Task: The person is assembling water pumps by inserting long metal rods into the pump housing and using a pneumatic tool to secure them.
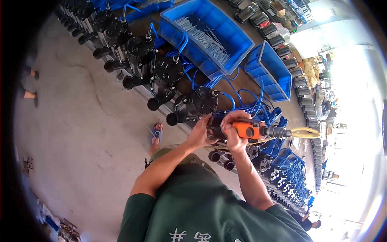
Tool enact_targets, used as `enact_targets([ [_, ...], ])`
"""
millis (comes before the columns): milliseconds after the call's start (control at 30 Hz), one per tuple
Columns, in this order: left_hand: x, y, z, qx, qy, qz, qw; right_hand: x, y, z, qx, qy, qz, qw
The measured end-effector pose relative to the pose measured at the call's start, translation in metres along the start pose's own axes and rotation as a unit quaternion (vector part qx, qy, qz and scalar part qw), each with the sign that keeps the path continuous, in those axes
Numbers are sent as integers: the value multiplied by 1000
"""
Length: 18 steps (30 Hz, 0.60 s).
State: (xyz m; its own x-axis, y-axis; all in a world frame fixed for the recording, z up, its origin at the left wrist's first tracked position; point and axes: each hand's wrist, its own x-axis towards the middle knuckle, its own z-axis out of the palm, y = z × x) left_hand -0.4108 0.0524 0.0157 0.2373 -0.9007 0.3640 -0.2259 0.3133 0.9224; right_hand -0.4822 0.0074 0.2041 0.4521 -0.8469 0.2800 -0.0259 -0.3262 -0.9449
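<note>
Fingers of the right hand are curled snugly around an orange-and-black handheld power tool, so that one's properly gripped. Its stepped grey end points off to the person's right, with a loop of yellow hose beyond it. Left hand is just beside it, fingers bent against a dark cylindrical pump body at the other end of the tool; can't tell from here how tightly they're closed, as the tips are partly hidden. That body sits in front of the person's waist, part of a long slanting row. Right next to it is a black pump with a round bolted cap and a blue cable. Past that, tangled blue cables, then a big blue plastic bin of thin whitish strips and a smaller blue bin near it. Pale concrete floor on the left, one sandaled foot on it.
</note>
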Motion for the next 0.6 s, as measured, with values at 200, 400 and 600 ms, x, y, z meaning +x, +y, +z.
enact_targets([
  [200, -9, -7, 6, 21, 11, -31, 999, -32, -25, -27, 66, 44, 1, 997],
  [400, -10, 21, 5, 43, -13, -120, 992, -48, 0, -53, 30, 32, 9, 999],
  [600, -67, 39, 47, 229, 141, -105, 957, -47, 13, -66, 66, 28, 27, 997],
])
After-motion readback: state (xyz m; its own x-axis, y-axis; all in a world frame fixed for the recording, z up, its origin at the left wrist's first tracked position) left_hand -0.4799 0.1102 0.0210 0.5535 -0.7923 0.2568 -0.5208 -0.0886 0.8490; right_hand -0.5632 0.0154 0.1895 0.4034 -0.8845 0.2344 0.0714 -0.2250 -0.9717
